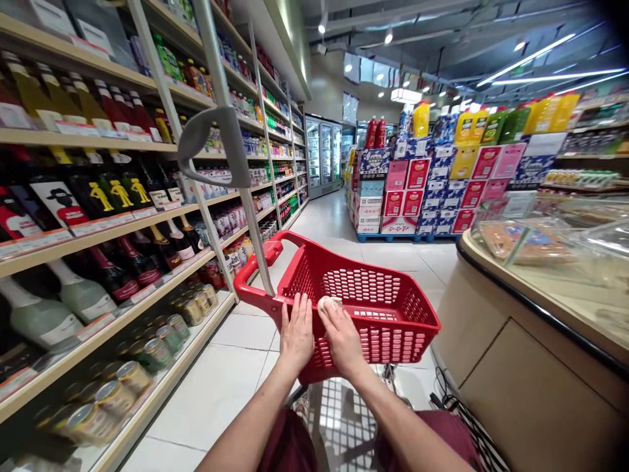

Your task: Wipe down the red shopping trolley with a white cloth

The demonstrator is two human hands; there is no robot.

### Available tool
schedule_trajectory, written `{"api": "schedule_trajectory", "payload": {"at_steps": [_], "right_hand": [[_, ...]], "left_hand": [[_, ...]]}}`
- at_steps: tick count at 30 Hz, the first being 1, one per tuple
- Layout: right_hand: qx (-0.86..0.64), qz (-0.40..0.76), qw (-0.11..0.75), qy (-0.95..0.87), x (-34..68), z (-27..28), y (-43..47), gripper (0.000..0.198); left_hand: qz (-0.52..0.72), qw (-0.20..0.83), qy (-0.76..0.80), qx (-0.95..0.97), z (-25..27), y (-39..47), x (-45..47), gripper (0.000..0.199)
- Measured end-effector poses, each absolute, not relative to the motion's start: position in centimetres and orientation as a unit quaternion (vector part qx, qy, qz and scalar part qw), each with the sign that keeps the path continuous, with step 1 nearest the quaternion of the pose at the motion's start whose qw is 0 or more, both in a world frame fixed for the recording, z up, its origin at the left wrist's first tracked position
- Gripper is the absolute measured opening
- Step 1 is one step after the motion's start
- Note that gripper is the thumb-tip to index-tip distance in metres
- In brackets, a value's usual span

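A red plastic shopping basket on wheels [388, 331] stands right in front of me, with a long metal pull bar [255, 239] topped by a grey handle [216, 147]. Flat against its near side rests my left hand [297, 331], fingers stretched out and nothing in it. My right hand [341, 337] presses a crumpled white cloth [330, 303] onto the near rim, with the fingers over it. Part of the cloth is hidden under those fingers. No goods show inside the basket.
Shelves of bottles and cans [162, 216] run along the left. To the right is a beige display counter [521, 354] with packed food on top; black cables [449, 400] lie by its base. Stacked drink cartons [403, 196] and glass-door fridges [324, 151] stand farther back.
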State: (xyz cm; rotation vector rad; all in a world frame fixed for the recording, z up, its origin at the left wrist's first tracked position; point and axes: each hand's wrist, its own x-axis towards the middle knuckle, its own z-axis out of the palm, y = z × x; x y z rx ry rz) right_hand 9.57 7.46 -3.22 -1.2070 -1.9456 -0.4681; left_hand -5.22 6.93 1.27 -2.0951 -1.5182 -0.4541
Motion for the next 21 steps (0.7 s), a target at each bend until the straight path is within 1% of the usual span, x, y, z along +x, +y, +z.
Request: {"api": "schedule_trajectory", "payload": {"at_steps": [2, 7, 12, 14, 18, 21], "right_hand": [[-0.49, -0.193, 0.374, -0.764, 11.3, -3.7, 7.3, 0.052], [-0.608, -0.216, 0.368, -0.669, 18.0, -6.2, 6.3, 0.054], [-0.546, -0.219, 0.341, -0.733, 18.1, -6.2, 6.2, 0.054], [-0.563, -0.217, 0.333, -0.724, 20.0, -6.8, 5.9, 0.053], [-0.671, -0.219, 0.357, -0.612, 25.3, -8.6, 5.3, 0.052], [-0.654, -0.219, 0.37, -0.622, 25.4, -8.8, 5.5, 0.053]], "left_hand": [[-0.164, 0.257, -0.551, -0.777, 1.0, 7.1, -4.7, 0.063], [-0.155, 0.249, -0.539, -0.79, 0.0, 7.3, -2.9, 0.061], [-0.135, 0.232, -0.512, -0.816, -1.3, 7.3, 0.0, 0.061], [-0.134, 0.223, -0.511, -0.819, -1.5, 7.3, 0.6, 0.06], [-0.133, 0.206, -0.507, -0.826, -1.7, 7.3, 1.4, 0.059], [-0.127, 0.191, -0.477, -0.849, -2.1, 7.3, 3.0, 0.059]]}}
